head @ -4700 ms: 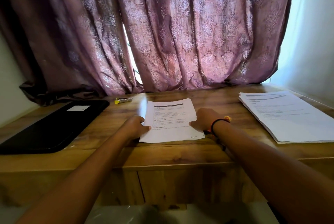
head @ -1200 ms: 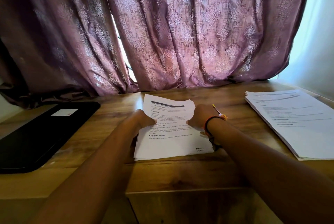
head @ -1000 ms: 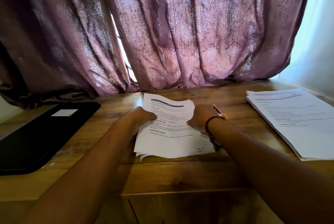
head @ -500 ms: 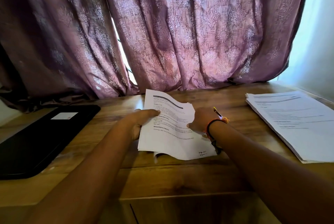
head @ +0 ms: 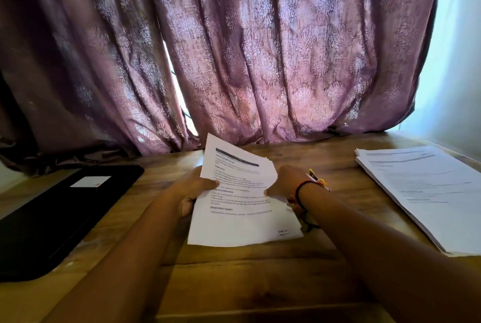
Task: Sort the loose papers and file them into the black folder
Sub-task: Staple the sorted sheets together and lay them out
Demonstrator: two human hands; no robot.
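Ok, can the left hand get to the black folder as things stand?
Probably yes: only bare desk lies between the left hand and the black folder. But its fingers grip the paper stack, so it must let go first.

- two forearms show, both bare from the lower edge of the view to the left hand [head: 191, 192] and the right hand [head: 285, 180].
- the right wrist wears a thin black cord band [head: 299, 191].
- just beside it sits an orange-red band [head: 292, 200].
- a round yellow bead [head: 321, 182] shows at the far side of the same wrist.
- a dark knotted cord end [head: 309, 222] hangs below that wrist.
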